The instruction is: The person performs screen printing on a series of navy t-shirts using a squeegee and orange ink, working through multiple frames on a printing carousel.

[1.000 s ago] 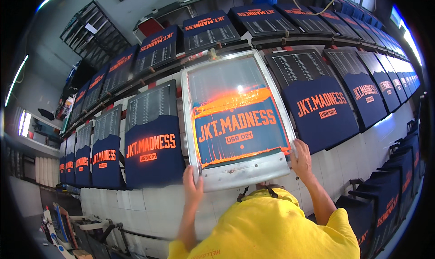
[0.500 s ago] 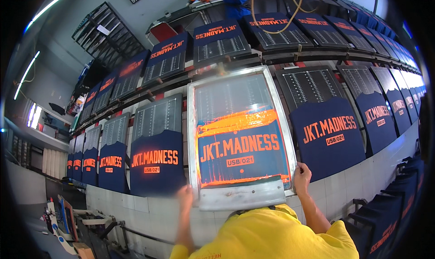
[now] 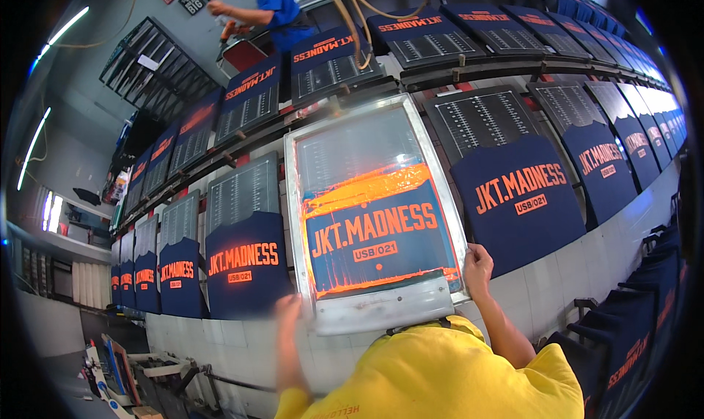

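A screen-printing frame (image 3: 295, 199) with silver metal edges lies in front of me, over one of the dark boards. Through its mesh show large orange letters on dark blue, with a thick band of orange ink (image 3: 367, 186) above them and streaks of ink below. A wide metal bar (image 3: 385, 310) crosses the frame's near end. My right hand (image 3: 479, 263) is closed on the frame's right edge near its lower corner. Close to the lower left corner is my left hand (image 3: 288, 309), smeared by motion; its fingers cannot be made out, nor whether they touch the frame.
Printed navy shirts lie on boards on both sides, such as one shirt (image 3: 522, 195) at right and another (image 3: 246, 265) at left. A second row of boards (image 3: 334, 74) runs behind. Further back stands a person in blue (image 3: 275, 12). Dark shirts (image 3: 623, 331) hang at lower right.
The whole view has shifted slightly, and the frame appears further left and a little tilted. My left hand has moved slightly away from the frame's edge. The person in blue shows further left.
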Demonstrator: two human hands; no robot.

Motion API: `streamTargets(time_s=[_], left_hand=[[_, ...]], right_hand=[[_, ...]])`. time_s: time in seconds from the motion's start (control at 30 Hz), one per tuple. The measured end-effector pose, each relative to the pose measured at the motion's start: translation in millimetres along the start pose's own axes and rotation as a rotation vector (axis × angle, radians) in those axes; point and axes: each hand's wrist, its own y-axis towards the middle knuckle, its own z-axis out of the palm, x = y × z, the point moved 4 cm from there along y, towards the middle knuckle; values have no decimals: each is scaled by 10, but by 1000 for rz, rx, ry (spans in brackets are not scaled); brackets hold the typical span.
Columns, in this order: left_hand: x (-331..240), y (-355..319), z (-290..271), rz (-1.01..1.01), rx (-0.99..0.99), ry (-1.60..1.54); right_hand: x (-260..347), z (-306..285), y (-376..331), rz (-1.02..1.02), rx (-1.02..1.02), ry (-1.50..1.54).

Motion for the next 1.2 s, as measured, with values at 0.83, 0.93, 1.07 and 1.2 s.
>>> streamTargets(time_s=[0.83,0.93,1.07,1.2], left_hand=[[-260,-860,801,260,-231,-448],[-505,-1204,1474,261,-297,-371],[-1143,-1900,2480,208,-231,-338],[-1403,-2199,3347,285,-218,-290]], right_hand=[[29,-1079,677,-87,60,81],[-162,-1669,1138,-94,52,94],[-439,-2594,1720,-100,14,63],[-792,-3373,2257,-122,-26,-36]])
